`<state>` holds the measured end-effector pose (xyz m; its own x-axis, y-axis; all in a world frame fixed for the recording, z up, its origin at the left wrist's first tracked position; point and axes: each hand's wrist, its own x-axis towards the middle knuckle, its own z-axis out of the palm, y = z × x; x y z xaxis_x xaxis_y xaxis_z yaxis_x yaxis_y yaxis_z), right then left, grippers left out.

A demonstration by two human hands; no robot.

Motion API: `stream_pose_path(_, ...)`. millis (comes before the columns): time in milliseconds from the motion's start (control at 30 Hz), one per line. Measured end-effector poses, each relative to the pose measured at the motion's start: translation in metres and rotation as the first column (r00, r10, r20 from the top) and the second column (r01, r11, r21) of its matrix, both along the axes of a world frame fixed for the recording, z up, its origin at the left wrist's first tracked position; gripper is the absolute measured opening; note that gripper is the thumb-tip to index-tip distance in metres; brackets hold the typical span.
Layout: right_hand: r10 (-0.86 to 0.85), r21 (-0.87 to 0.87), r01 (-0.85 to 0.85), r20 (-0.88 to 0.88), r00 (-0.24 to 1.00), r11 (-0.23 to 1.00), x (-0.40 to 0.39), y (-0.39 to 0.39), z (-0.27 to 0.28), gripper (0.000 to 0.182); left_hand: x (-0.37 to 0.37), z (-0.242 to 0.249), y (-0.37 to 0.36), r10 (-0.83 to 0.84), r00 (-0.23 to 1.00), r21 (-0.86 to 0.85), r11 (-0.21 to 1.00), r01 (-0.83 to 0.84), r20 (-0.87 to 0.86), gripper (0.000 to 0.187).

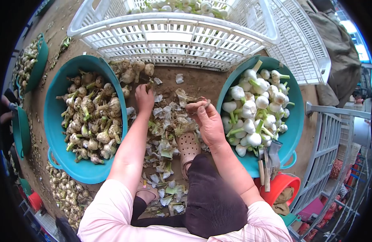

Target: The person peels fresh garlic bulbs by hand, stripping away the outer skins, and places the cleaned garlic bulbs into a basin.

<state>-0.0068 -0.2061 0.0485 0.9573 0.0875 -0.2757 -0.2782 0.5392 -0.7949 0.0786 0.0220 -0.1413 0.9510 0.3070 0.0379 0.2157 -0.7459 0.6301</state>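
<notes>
My left hand (144,99) is low over the ground, its fingers curled and partly hidden, beside a small heap of untrimmed garlic bulbs (131,72). Whatever it grips, if anything, does not show. My right hand (207,121) is raised over the litter of peelings, thumb and fingers pinched around a thin brownish bit too small to name. On the left, a teal tub (53,121) is filled with dirty, brown-skinned garlic (91,115). A second teal tub (295,125) on the right contains clean white garlic bulbs with cut green stems (256,107).
Ahead stands a white plastic crate (174,38) with garlic inside. Wooden-handled tools (264,169) hang at the right tub's rim, above a red bucket (291,187). Garlic skins (164,137) litter the ground around my clogs (189,147). More garlic (67,189) lies at lower left.
</notes>
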Motion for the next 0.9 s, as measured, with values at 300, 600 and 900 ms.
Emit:
stream_pose_path(300,-0.096,-0.408,0.104,0.041,0.995,0.907,-0.010,0.021,-0.017,0.018,-0.093,0.142,-0.115,-0.082,0.992,-0.775,0.620,0.124,0.093,0.044)
stream_pose_path(600,-0.180,-0.217,0.179,0.015,0.984,0.960,-0.009,0.026,-0.014,0.016,-0.105,0.162,-0.120,-0.064,0.992,-0.713,0.690,0.122,0.108,0.033)
stream_pose_path(900,-0.066,0.149,0.128,-0.366,0.928,0.981,-0.010,-0.007,-0.012,0.038,-0.106,0.154,-0.117,0.005,0.963,-0.880,0.409,0.244,0.269,0.032)
